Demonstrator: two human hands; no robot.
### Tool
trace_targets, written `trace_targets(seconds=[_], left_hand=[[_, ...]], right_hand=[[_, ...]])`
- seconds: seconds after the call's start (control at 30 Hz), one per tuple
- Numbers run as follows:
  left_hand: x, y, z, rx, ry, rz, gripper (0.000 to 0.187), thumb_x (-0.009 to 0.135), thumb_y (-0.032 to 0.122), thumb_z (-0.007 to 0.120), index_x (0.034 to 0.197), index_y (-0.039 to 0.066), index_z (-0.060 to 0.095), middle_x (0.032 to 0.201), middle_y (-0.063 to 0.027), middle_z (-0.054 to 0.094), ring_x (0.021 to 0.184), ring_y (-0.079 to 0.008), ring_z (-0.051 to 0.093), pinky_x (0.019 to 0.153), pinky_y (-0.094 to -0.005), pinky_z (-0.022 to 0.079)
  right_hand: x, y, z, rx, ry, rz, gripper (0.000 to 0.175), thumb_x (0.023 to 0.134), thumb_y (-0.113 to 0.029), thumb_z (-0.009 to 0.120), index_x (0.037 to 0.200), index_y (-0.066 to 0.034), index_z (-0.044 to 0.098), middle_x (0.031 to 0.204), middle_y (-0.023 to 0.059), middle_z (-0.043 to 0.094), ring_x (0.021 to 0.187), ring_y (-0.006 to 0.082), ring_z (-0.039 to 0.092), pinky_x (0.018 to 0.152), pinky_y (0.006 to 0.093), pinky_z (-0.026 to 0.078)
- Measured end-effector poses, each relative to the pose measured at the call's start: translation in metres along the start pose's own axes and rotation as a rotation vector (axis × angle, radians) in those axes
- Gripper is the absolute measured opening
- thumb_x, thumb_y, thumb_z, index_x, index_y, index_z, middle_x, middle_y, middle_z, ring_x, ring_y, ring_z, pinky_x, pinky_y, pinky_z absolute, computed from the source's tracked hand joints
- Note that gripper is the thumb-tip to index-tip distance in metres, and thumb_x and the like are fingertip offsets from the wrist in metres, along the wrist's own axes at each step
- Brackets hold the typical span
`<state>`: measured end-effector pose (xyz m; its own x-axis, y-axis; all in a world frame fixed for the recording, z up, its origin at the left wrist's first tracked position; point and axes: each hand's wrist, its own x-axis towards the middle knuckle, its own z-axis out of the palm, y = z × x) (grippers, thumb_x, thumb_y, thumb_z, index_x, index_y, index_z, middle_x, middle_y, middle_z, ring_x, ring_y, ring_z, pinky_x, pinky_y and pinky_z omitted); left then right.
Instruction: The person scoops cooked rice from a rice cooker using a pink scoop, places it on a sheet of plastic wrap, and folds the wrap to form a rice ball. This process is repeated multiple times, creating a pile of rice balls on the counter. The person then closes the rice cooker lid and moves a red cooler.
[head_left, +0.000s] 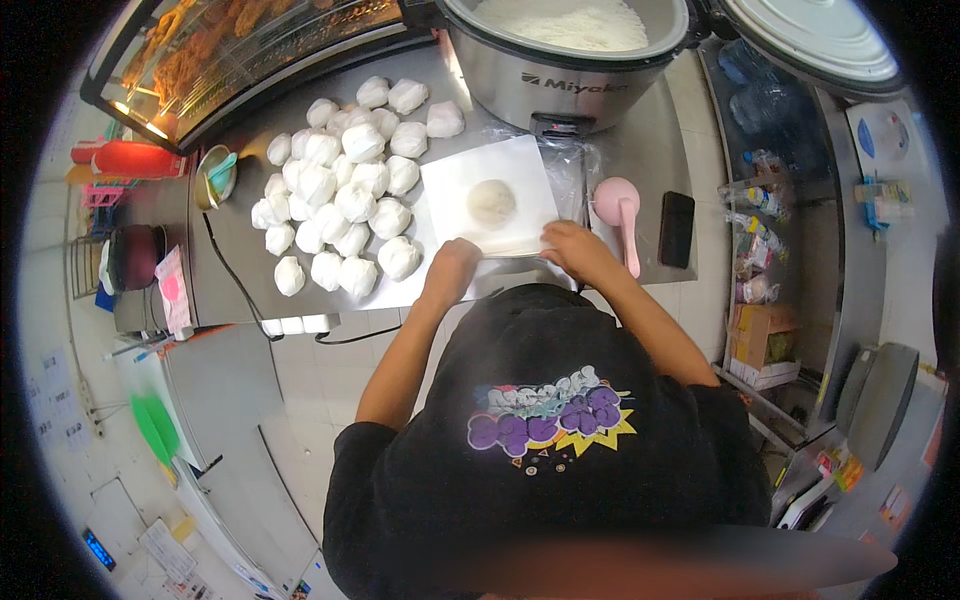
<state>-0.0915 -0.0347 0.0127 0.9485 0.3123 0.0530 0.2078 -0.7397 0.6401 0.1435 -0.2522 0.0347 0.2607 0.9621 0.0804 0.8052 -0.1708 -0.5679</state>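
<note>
A sheet of white wrapping paper lies before me on the steel table, seemingly on top of a stack. On its middle sits a round, pale mound of rice. My left hand grips the near left corner of the paper, fingers curled. At the near right corner, the fingers of my right hand pinch the paper's edge. To the left of the paper is a heap of several white paper-wrapped bundles. A pink plastic scoop with its handle towards me rests right of my right hand.
Beyond the paper stands a large Miyako rice cooker, uncovered, with white rice inside; its lid is at the upper right. A heated display case with fried food is at the upper left. A black phone lies near the table's right end.
</note>
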Motion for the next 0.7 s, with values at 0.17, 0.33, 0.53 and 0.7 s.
trace_targets(seconds=[0.17,0.33,0.53,0.7], left_hand=[[0.003,0.009,-0.001,-0.174,0.030,-0.148,0.007,0.089,0.006,0.072,0.095,0.003,0.072,0.094,-0.0186,0.069,0.094,-0.0414,0.063,0.087,-0.0505,0.051],[0.007,0.019,-0.006,-0.159,0.110,-0.209,0.018,0.084,0.005,0.078,0.102,0.005,0.075,0.100,-0.0153,0.070,0.098,-0.0389,0.064,0.088,-0.0496,0.050],[-0.003,0.006,-0.010,0.230,0.218,-0.249,0.034,0.080,0.001,0.079,0.112,0.012,0.080,0.117,-0.0119,0.068,0.108,-0.0356,0.063,0.092,-0.0463,0.051],[-0.005,-0.025,0.013,-0.465,0.397,-0.453,0.041,0.078,-0.009,0.075,0.114,0.011,0.081,0.127,-0.0121,0.071,0.123,-0.0319,0.065,0.108,-0.0407,0.050]], right_hand=[[0.012,0.013,0.011,-0.150,-0.307,-0.026,0.023,0.093,-0.022,0.075,0.104,-0.0024,0.071,0.110,0.0164,0.070,0.111,0.0372,0.067,0.102,0.0478,0.054],[0.008,0.011,0.010,-0.163,-0.172,0.005,0.021,0.095,-0.023,0.073,0.105,-0.0038,0.072,0.108,0.0163,0.070,0.111,0.0369,0.067,0.100,0.0481,0.054],[0.007,0.011,0.010,0.168,0.101,0.324,0.025,0.094,-0.017,0.078,0.113,-0.0016,0.075,0.111,0.0131,0.075,0.105,0.0313,0.072,0.084,0.0410,0.060],[0.009,0.018,0.027,1.107,0.112,0.798,0.026,0.099,-0.015,0.076,0.117,0.0029,0.077,0.119,0.0080,0.079,0.109,0.0211,0.073,0.087,0.0380,0.059]])
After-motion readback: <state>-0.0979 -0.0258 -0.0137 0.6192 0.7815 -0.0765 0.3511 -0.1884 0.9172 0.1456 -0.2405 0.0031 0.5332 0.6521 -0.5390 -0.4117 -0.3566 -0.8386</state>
